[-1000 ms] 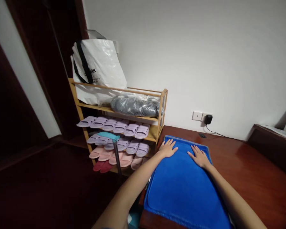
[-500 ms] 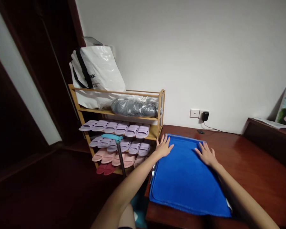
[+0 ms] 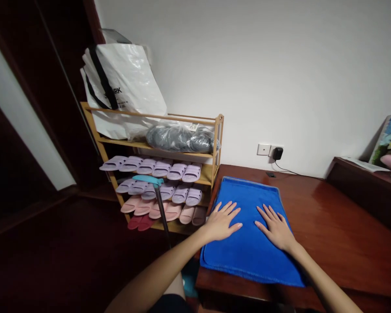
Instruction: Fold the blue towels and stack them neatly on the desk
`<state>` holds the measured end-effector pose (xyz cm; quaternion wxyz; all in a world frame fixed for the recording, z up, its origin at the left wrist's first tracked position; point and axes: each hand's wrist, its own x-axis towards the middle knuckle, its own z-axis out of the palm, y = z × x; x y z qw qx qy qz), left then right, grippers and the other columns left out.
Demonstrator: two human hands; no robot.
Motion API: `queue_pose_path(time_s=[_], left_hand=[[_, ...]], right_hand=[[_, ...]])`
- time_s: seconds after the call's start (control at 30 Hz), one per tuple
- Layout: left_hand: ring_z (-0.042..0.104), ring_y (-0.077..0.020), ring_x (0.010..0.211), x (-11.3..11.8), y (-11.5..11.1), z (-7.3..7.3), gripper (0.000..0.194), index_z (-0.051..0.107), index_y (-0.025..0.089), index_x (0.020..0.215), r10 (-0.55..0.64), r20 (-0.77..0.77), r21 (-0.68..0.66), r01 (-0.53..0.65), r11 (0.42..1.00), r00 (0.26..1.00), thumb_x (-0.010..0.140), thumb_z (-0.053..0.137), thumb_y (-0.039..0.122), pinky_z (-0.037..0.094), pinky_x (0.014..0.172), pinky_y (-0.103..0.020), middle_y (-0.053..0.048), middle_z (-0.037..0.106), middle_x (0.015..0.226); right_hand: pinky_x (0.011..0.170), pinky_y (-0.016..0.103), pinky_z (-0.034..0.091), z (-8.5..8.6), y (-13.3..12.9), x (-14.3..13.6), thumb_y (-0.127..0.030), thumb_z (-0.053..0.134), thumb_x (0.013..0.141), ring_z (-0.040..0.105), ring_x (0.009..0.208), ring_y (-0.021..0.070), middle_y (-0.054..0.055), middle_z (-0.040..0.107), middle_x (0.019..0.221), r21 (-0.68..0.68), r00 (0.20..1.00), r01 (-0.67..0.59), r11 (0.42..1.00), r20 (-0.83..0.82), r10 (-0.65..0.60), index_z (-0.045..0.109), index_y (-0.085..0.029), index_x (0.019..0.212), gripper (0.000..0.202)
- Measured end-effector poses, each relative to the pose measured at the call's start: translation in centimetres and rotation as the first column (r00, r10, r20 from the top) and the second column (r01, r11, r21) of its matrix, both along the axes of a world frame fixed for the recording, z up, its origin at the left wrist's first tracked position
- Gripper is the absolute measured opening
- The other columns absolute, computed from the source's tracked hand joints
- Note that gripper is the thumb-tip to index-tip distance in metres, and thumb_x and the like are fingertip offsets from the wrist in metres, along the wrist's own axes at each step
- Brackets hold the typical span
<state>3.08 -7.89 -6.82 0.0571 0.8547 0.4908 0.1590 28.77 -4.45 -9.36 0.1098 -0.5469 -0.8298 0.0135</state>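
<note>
A stack of folded blue cloth (image 3: 247, 256), with stitched edges, lies on the reddish-brown wooden table (image 3: 339, 234). Its front edge reaches slightly past the table's near edge. My left hand (image 3: 222, 222) rests flat on the left side of the cloth, fingers spread and pointing away from me. On the right side, my right hand (image 3: 275, 229) lies flat too, with its fingers apart. Bare blue fabric shows between the two hands. Neither hand grips anything.
Left of the table stands a wooden shoe rack (image 3: 216, 163) with purple slippers (image 3: 163, 167), pink and red ones below. It bears a white bag (image 3: 133, 82) and a plastic-wrapped grey bundle (image 3: 182, 138). A blue-topped pole (image 3: 161, 206) stands before it. A black plug (image 3: 277, 153) sits in the wall.
Both hands have slid back toward me over the cloth, from near its far edge to about its middle. The head view has shifted slightly.
</note>
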Motion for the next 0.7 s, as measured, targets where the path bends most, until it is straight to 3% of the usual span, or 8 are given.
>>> queue_pose_path(time_s=[0.13,0.27,0.47,0.53,0.6,0.67,0.7], left_hand=[[0.019,-0.0249,0.142,0.1,-1.7,0.4,0.056,0.035,0.03,0.144,-0.023,0.014,-0.024,0.024,0.999,1.0,0.094,0.038,0.055,0.011,0.115,-0.05,-0.004,0.028,0.153],[0.018,-0.0277,0.142,-0.1,-4.9,0.7,0.058,0.033,0.034,0.145,-0.063,0.021,-0.052,0.064,0.997,0.998,0.092,0.042,0.056,0.006,0.113,-0.058,-0.004,0.028,0.152],[0.017,-0.032,0.142,-0.8,-8.8,0.9,0.065,0.02,0.045,0.146,-0.132,0.065,-0.137,0.14,0.981,0.989,0.088,0.049,0.058,0.006,0.109,-0.065,0.0,0.023,0.154],[0.015,-0.0331,0.142,-1.0,-9.1,0.8,0.071,0.016,0.046,0.146,-0.145,0.07,-0.156,0.154,0.976,0.987,0.086,0.052,0.059,0.005,0.109,-0.066,0.0,0.021,0.154],[0.014,-0.0347,0.142,-1.2,-9.1,0.7,0.08,0.014,0.046,0.147,-0.162,0.067,-0.156,0.171,0.973,0.985,0.081,0.057,0.062,0.005,0.108,-0.067,0.0,0.02,0.154],[0.014,-0.0361,0.141,-1.3,-8.9,0.6,0.087,0.013,0.045,0.147,-0.177,0.058,-0.148,0.184,0.972,0.982,0.077,0.06,0.066,0.005,0.107,-0.068,-0.001,0.02,0.154],[0.014,-0.0366,0.141,-1.3,-8.8,0.6,0.089,0.013,0.044,0.147,-0.182,0.054,-0.146,0.188,0.971,0.982,0.075,0.06,0.067,0.005,0.107,-0.069,-0.001,0.02,0.154]], right_hand=[[0.112,0.049,0.018,0.0,-2.5,0.1,-0.07,0.025,0.087,0.016,0.142,0.0253,0.004,0.024,0.152,0.011,1.0,0.028,1.0,-0.001,-0.028,0.028,-0.03,0.147,0.072],[0.112,0.052,0.019,-0.3,-7.2,0.4,-0.068,0.031,0.086,0.019,0.142,0.0262,0.003,0.024,0.152,-0.003,0.996,0.067,0.998,-0.061,-0.067,0.028,-0.033,0.146,0.07],[0.115,0.052,0.015,-1.3,-13.6,2.7,-0.061,0.052,0.079,0.021,0.141,0.027,-0.006,0.027,0.15,-0.141,0.935,0.054,0.988,-0.34,-0.1,0.035,-0.042,0.141,0.067],[0.116,0.051,0.018,-2.6,-14.9,4.3,-0.058,0.056,0.078,0.028,0.138,0.0282,-0.006,0.036,0.146,-0.169,0.835,0.074,0.983,-0.528,-0.154,0.048,-0.042,0.134,0.059],[0.113,0.048,0.028,-4.4,-16.0,6.3,-0.057,0.056,0.077,0.039,0.133,0.0297,-0.003,0.048,0.139,-0.204,0.623,0.247,0.947,-0.716,-0.316,0.061,-0.038,0.12,0.048],[0.106,0.047,0.039,-6.5,-16.7,8.2,-0.062,0.056,0.074,0.049,0.124,0.0325,0.002,0.061,0.126,-0.332,0.351,0.452,0.828,-0.787,-0.507,0.066,-0.032,0.107,0.045],[0.102,0.046,0.044,-7.5,-16.9,9.0,-0.066,0.057,0.071,0.053,0.12,0.0339,0.004,0.065,0.118,-0.417,0.255,0.482,0.771,-0.775,-0.578,0.066,-0.03,0.102,0.048]])
